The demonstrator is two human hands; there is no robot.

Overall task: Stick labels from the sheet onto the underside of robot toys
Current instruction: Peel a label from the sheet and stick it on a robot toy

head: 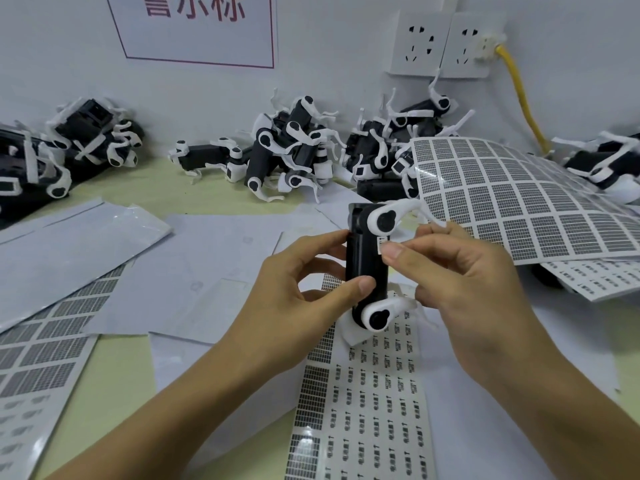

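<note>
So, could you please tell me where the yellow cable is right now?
In the head view the yellow cable is at the upper right, running down the wall from the wall sockets towards the curled label sheet.

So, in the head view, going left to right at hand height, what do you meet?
Used label sheet → left hand → robot toy → small label → right hand → curled label sheet.

My left hand (pixel 294 292) gripping a black toy (pixel 367 268) upright, my right hand (pixel 460 271) pinching a label (pixel 381 244) against it, label sheet (pixel 367 410) on the table (pixel 114 368) below, toy pile (pixel 291 147) behind
</note>
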